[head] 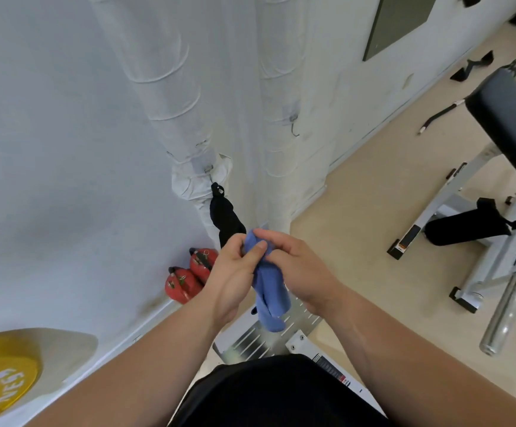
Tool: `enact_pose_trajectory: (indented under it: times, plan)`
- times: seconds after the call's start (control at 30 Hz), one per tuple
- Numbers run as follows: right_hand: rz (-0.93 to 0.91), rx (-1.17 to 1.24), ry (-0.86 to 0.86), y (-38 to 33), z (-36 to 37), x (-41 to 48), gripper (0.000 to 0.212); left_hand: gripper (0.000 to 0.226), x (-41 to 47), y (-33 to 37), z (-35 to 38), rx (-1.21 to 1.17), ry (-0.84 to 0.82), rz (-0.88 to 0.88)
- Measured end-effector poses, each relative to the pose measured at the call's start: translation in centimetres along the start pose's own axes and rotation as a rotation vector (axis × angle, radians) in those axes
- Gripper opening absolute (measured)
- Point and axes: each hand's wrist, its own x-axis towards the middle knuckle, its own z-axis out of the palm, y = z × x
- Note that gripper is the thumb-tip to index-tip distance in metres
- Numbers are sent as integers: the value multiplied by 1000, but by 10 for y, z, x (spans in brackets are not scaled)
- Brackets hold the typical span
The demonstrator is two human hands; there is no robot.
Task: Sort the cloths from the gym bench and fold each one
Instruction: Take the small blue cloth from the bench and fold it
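Both hands, left hand (235,272) and right hand (296,266), pinch blue cloth (270,291) at top; below, soft, light, limp; grip corners.

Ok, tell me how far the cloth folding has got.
Done: no folded cloth is in view. In hand: left hand and right hand both pinch the top of a blue cloth, which hangs bunched, not yet folded. Left: fold it; any other cloths are out of view.
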Motion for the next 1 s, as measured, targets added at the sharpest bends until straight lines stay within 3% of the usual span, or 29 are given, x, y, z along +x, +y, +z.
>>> enact_pose_trajectory:
  times: [0.2,0.33,0.43,0.57,0.7,0.83,1.0]
  plan:
    - [-75,-14,-37,2,-10,-2,61,13,1,2,4,-67,95,29]
    - [-46,-135,123,6,-17,-4,33,9,4,7,2,-154,193,12]
    - [84,-28,9,6,-19,-10,26,7,4,18,1,-121,214,94]
    - [80,81,-65,0,-19,-14,12,6,-3,28,5,-41,218,183]
    - [6,42,-46,1,-17,-13,17,8,-12,31,4,-10,192,168]
    - [-107,83,-24,-2,-14,-15,27,18,-23,33,7,-154,105,71]
    - [-116,155,24,-8,-12,-20,32,20,-26,35,8,-61,93,111]
